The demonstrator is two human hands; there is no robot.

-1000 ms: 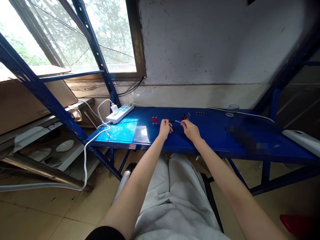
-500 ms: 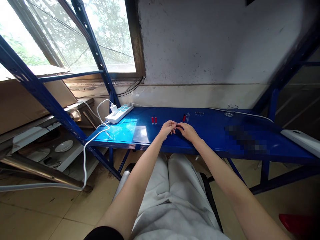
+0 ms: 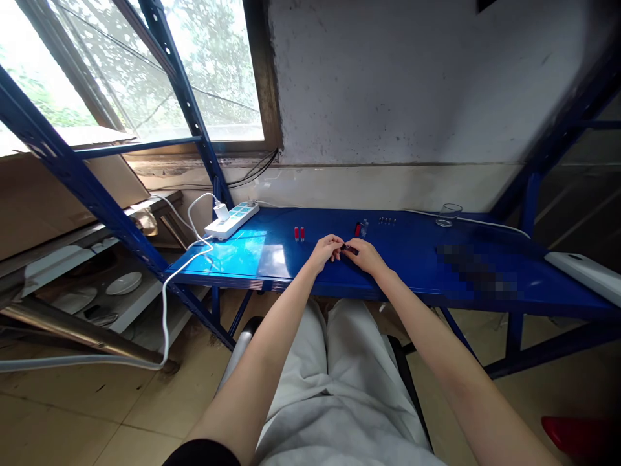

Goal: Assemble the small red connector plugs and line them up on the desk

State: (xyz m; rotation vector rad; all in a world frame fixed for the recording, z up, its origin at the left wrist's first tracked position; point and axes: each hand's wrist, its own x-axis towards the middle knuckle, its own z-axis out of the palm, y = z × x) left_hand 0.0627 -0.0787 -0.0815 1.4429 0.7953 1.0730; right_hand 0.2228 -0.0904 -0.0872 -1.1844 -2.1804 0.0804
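The left hand (image 3: 327, 251) and right hand (image 3: 365, 254) pinched a small dark piece (image 3: 345, 246) between them over the blue table (image 3: 407, 259), mostly hiding it. Beyond lay two red tubes (image 3: 302, 233), a red-and-black piece (image 3: 358, 228) beside clear pieces (image 3: 365, 226), a white power strip (image 3: 233, 221), tiny metallic bits (image 3: 387, 221) and, farthest, a glass (image 3: 447, 221). Any lettering was too small to read.

Head-worn view: from above the lap (image 3: 330, 401), we look forward and down, at close range, onto the blue table (image 3: 412, 249), the wall (image 3: 388, 84) facing us beyond.
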